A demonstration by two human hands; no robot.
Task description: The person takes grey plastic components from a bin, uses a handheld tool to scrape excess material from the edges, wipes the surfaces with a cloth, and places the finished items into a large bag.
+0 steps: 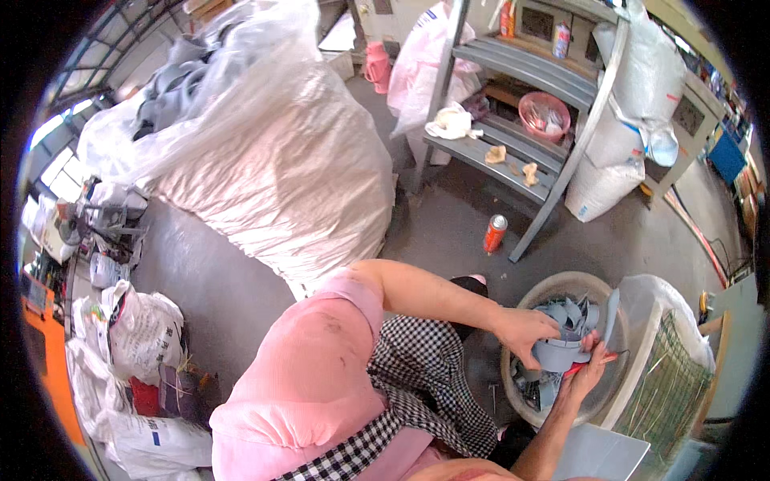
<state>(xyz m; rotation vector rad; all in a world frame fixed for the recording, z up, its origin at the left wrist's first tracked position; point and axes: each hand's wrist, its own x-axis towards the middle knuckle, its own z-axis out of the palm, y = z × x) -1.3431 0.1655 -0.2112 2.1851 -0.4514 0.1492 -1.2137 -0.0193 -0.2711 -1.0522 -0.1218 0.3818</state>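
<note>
A curved grey plastic part (559, 354) is held over a round, pale tub (525, 295). My left hand (525, 333) closes on its left side, fingers over the top and thumb below. My right hand (587, 370) is closed around a red-handled tool (576, 369), its fingertips against the part's right side. The tool's working end is too small to tell its kind. Grey plastic pieces (571, 315) lie in the tub, partly behind my hands. A long grey strip (612, 315) sticks up on the right of the part.
Right of the tub stands a box lined with clear plastic and green mesh (670, 373). A spray can (496, 233) stands on the floor by a metal step rack (521, 164). A huge white sack (297, 152) of grey parts rises ahead; white bags (148, 333) lie left.
</note>
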